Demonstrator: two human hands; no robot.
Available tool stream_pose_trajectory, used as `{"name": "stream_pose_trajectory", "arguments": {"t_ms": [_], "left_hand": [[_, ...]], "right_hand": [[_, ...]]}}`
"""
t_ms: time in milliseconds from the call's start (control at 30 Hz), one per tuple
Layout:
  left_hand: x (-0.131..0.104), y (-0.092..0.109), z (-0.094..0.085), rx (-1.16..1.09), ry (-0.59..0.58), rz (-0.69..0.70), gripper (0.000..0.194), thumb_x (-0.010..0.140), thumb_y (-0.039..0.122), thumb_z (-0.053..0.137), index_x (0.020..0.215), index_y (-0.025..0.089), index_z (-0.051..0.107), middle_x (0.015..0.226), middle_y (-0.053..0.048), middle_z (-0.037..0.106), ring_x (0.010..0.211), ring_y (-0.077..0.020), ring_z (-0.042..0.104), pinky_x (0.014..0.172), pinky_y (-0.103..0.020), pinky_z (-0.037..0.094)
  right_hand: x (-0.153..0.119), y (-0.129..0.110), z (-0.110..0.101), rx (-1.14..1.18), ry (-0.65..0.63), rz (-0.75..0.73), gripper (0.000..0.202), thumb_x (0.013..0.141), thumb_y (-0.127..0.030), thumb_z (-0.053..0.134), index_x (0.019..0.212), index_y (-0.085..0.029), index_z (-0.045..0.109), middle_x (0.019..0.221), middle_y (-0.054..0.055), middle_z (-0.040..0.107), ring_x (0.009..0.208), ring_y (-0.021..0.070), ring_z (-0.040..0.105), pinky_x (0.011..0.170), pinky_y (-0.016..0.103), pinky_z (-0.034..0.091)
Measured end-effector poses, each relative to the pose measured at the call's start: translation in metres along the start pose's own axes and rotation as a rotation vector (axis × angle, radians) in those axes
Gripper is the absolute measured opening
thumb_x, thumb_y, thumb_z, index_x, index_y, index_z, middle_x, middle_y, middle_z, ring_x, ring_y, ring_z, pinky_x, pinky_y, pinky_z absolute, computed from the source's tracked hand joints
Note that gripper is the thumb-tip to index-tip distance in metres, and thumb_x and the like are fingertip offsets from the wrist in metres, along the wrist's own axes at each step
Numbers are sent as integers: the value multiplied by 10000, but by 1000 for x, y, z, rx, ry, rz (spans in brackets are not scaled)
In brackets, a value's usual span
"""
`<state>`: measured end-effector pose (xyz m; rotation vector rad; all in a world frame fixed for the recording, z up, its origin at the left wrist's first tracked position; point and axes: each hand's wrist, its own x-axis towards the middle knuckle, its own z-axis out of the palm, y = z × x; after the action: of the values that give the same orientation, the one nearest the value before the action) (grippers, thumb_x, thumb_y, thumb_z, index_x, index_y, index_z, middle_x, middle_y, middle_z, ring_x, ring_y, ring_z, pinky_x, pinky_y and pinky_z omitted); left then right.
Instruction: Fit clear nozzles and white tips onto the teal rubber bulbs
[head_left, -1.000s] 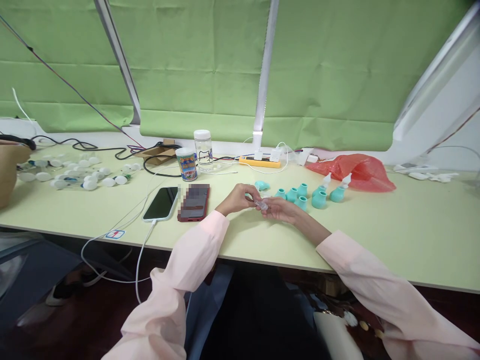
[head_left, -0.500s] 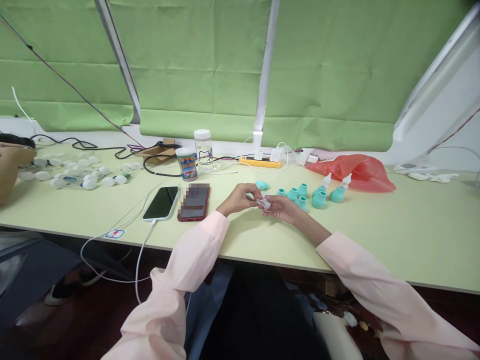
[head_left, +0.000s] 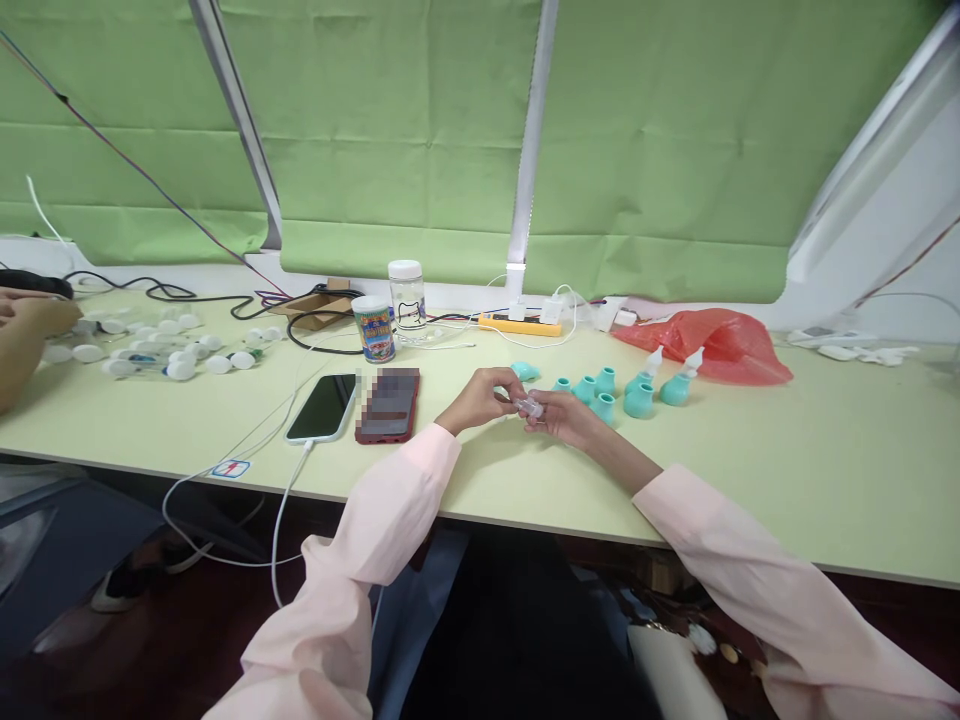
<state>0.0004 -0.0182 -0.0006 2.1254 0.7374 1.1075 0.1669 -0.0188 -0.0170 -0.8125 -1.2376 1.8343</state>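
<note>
Between my two hands is a small clear plastic piece (head_left: 531,407), too small to make out exactly. My left hand (head_left: 486,398) pinches its left end with thumb and forefinger. Fingers of my right hand (head_left: 564,417) close round its right end. Just beyond them on the table stand several turquoise rubber bulbs (head_left: 639,401) with open necks. Two bulbs at the right carry translucent white nozzles (head_left: 694,360). One more turquoise bulb (head_left: 524,371) lies on its side behind my left hand.
Left of my hands lie a red-cased phone (head_left: 388,405) and a white phone (head_left: 322,408) on a cable. A can (head_left: 374,330), a jar (head_left: 407,300), a power strip (head_left: 520,324) and a red plastic bag (head_left: 712,345) stand behind. Another person's hand (head_left: 34,335) is at far left, near white-capped pieces.
My hands hold nearly the same pose on the clear piece, with only a slight shift. At far left, the other person's hand has moved a little to the right.
</note>
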Motion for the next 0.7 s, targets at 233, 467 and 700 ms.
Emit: {"name": "stream_pose_trajectory", "arguments": {"t_ms": [233,467,700], "left_hand": [[1,4,-4,115,128,-45,253,638,97,490,883,124,548,784,-29,556,647,-68,499,555,-163,424],[2,-13,-11,679,327,-246,358,718,157,435,1072,174,486,1024,-101,512,926,-203,450,756,-326,406],[-2,-29,1,949,140,-376,451,796,261,364,1241,265,292,1183,-124,409,1076,-315,303,815,-539,284]], "right_hand": [[1,-7,-8,-54,78,-115,118,643,-230,624,681,-118,625,652,52,618,569,122,566,638,299,515],[2,-10,-9,-17,91,-202,116,661,-257,605,730,-165,617,721,42,619,706,149,582,733,344,490],[2,-11,-8,-118,10,-197,300,710,-293,540,1004,-236,559,935,46,598,745,119,552,635,264,465]]}}
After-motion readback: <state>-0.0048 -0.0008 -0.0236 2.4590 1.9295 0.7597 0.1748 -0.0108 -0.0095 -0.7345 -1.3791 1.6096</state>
